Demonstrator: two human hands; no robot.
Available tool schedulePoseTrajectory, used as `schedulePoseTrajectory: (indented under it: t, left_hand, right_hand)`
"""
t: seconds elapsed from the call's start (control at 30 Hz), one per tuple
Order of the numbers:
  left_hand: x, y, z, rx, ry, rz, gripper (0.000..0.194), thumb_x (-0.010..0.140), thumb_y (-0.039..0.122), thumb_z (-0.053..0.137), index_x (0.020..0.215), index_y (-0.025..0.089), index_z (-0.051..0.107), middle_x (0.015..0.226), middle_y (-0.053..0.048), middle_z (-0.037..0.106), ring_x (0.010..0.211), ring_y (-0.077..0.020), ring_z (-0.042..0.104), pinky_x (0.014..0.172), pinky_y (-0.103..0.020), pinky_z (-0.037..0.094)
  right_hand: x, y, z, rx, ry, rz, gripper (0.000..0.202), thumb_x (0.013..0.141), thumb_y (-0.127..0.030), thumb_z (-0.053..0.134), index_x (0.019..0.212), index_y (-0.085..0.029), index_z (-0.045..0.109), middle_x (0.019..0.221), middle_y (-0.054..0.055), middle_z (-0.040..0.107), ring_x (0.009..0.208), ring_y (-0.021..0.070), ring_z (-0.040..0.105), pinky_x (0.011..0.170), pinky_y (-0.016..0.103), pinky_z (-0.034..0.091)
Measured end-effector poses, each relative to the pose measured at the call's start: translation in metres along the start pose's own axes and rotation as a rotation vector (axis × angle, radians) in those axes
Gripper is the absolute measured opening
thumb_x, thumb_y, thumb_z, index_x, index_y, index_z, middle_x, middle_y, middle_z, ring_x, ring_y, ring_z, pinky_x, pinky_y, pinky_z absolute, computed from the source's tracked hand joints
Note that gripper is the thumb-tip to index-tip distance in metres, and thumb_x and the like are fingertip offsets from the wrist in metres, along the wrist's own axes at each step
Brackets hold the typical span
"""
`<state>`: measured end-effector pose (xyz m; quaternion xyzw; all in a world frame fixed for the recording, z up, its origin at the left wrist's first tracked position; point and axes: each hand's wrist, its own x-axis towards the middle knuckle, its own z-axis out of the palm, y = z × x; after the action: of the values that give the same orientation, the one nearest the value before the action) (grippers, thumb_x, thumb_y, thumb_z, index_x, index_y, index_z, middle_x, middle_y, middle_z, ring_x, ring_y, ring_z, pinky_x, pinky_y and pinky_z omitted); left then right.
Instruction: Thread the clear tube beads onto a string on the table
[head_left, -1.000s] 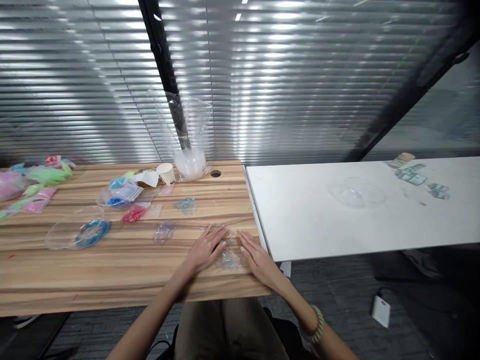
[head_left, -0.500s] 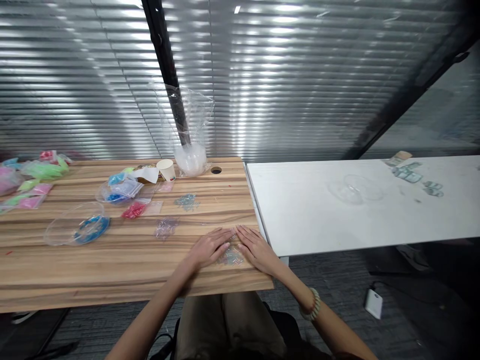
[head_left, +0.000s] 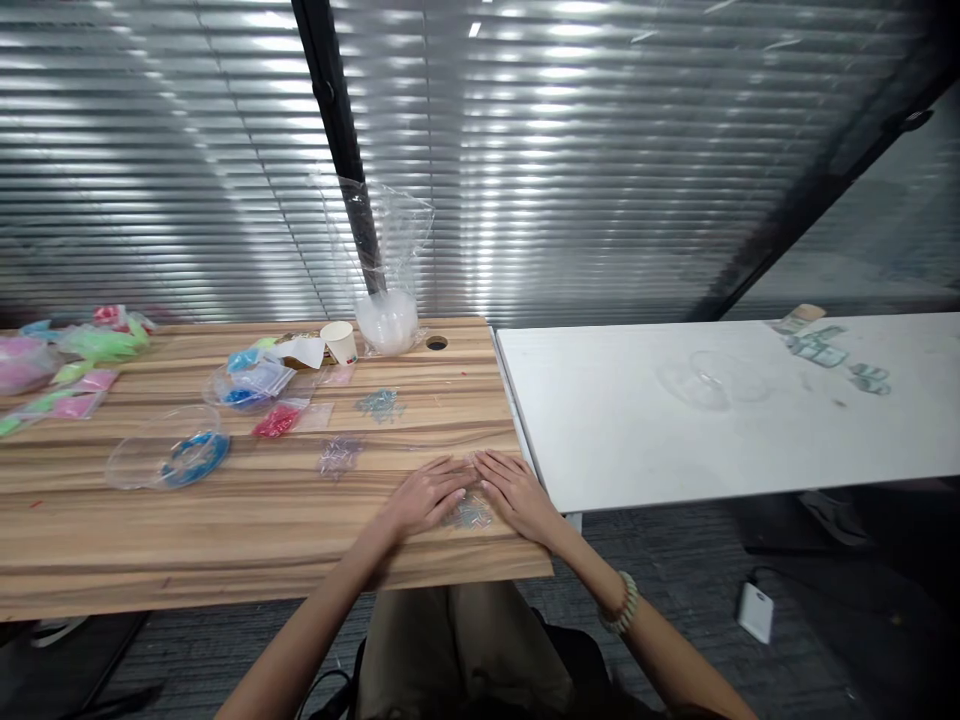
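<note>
My left hand point(head_left: 426, 497) lies palm down on the wooden table point(head_left: 247, 545), its fingers stretched toward the right. My right hand point(head_left: 517, 497) rests flat opposite it, so the fingertips of both hands almost meet. Between and partly under them is a loose pile of small, clear greyish tube-like pieces point(head_left: 471, 512), some of it hidden by the fingers. To the left lies a pile of pale purple pieces point(head_left: 340, 456), and farther back a pile of grey-blue pieces point(head_left: 380, 404). Neither hand grips anything.
Left of the piles are a red bag of pieces point(head_left: 276, 420), a clear dish with bags point(head_left: 244, 385) and a clear lid with a blue ring point(head_left: 195, 458). A paper cup point(head_left: 340, 342) and white tub point(head_left: 388, 322) stand behind. A white table point(head_left: 637, 440) adjoins on the right.
The view has shifted slightly, moving the table's things a little to the right. Both hands stay flat around the clear pile, with hardly any movement.
</note>
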<state>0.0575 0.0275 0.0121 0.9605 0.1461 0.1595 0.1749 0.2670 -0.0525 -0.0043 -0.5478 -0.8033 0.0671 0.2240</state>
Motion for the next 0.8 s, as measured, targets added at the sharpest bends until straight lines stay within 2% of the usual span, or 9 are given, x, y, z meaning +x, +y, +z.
schedulePoseTrajectory:
  t: [0.13, 0.27, 0.4, 0.53, 0.67, 0.8]
  left_hand:
    - [-0.001, -0.004, 0.007, 0.044, 0.198, -0.094, 0.037, 0.098, 0.030, 0.033, 0.124, 0.017, 0.055, 0.125, -0.008, 0.059, 0.120, -0.0198, 0.051, 0.106, -0.042, 0.037]
    - [0.001, -0.008, 0.012, 0.107, 0.374, -0.252, 0.038, 0.099, 0.030, 0.030, 0.119, 0.016, 0.058, 0.120, -0.010, 0.062, 0.117, -0.0220, 0.053, 0.104, -0.045, 0.039]
    - [0.002, -0.012, 0.013, 0.076, 0.434, -0.340, 0.038, 0.099, 0.029, 0.029, 0.118, 0.014, 0.058, 0.120, -0.011, 0.062, 0.119, -0.0217, 0.052, 0.107, -0.047, 0.035]
    - [0.002, -0.017, 0.016, -0.003, 0.488, -0.400, 0.038, 0.098, 0.032, 0.032, 0.115, 0.014, 0.061, 0.119, -0.011, 0.062, 0.118, -0.0219, 0.053, 0.108, -0.047, 0.033]
    - [0.002, -0.019, 0.017, -0.053, 0.527, -0.422, 0.038, 0.097, 0.035, 0.033, 0.113, 0.017, 0.062, 0.120, -0.008, 0.063, 0.117, -0.0205, 0.054, 0.110, -0.044, 0.031]
    - [0.000, -0.023, 0.014, -0.125, 0.647, -0.537, 0.044, 0.098, 0.040, 0.028, 0.111, 0.017, 0.063, 0.116, -0.008, 0.064, 0.115, -0.0215, 0.055, 0.108, -0.044, 0.033]
  right_hand:
    - [-0.001, -0.001, 0.002, -0.011, 0.025, 0.007, 0.042, 0.098, -0.027, 0.031, 0.135, -0.015, 0.044, 0.138, 0.008, 0.046, 0.131, 0.0205, 0.038, 0.104, 0.042, 0.038]
    - [0.002, 0.000, -0.001, -0.046, -0.015, -0.051, 0.049, 0.097, -0.031, 0.033, 0.141, -0.010, 0.034, 0.145, 0.013, 0.036, 0.135, 0.0225, 0.030, 0.110, 0.044, 0.031]
    - [0.013, 0.006, -0.008, -0.011, -0.158, -0.192, 0.053, 0.098, -0.034, 0.030, 0.145, -0.013, 0.023, 0.150, 0.009, 0.022, 0.140, 0.0204, 0.017, 0.115, 0.043, 0.023]
    - [0.025, 0.018, -0.012, 0.067, -0.326, -0.280, 0.052, 0.099, -0.039, 0.024, 0.146, -0.016, 0.022, 0.151, 0.006, 0.021, 0.140, 0.0178, 0.016, 0.116, 0.041, 0.019]
    - [0.032, 0.026, -0.013, 0.129, -0.409, -0.284, 0.052, 0.099, -0.041, 0.020, 0.144, -0.015, 0.027, 0.150, 0.005, 0.024, 0.140, 0.0161, 0.018, 0.117, 0.038, 0.016]
    - [0.037, 0.029, -0.014, 0.176, -0.435, -0.258, 0.054, 0.099, -0.043, 0.018, 0.145, -0.017, 0.026, 0.150, 0.004, 0.024, 0.139, 0.0157, 0.019, 0.118, 0.036, 0.015]
